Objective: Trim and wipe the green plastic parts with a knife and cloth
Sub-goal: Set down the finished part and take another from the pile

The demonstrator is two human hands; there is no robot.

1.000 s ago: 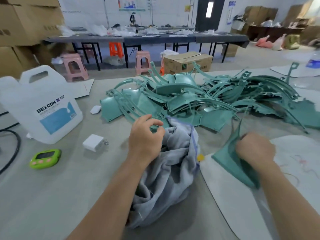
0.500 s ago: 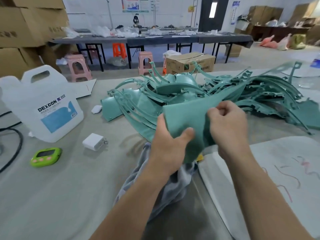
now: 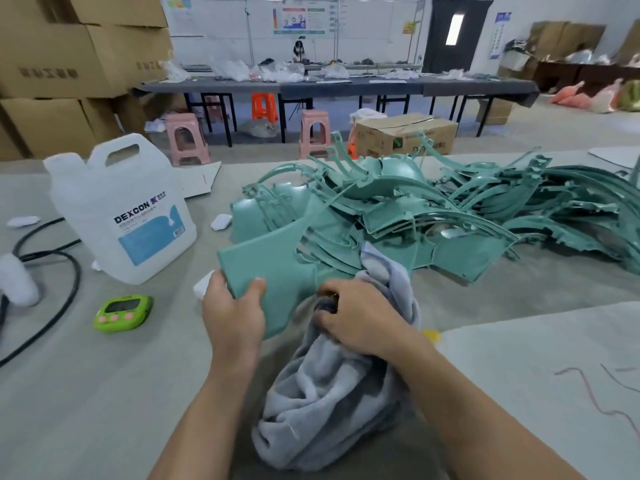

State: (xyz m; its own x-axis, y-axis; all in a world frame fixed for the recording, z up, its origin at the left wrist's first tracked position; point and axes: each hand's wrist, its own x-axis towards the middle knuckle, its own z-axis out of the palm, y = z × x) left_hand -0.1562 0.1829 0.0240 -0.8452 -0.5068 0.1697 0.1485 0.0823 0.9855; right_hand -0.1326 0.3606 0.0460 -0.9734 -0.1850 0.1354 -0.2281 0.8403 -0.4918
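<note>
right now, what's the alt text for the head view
A person's left hand holds a green part by its near edge while the right hand grips a grey cloth beside it. Behind lies a pile of green parts; a white jug and a green timer sit to the left.

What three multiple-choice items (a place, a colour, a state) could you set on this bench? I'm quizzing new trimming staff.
1. The white jug stands: A right of the pile of green parts; B left of it; C on it.
2. The cloth is: A red; B yellow; C grey.
3. The left hand: A grips a green part; B lies flat, empty; C holds the cloth.
Key: B, jug sits left of the pile; C, pale grey folds; A, thumb clamps the part's corner.
</note>
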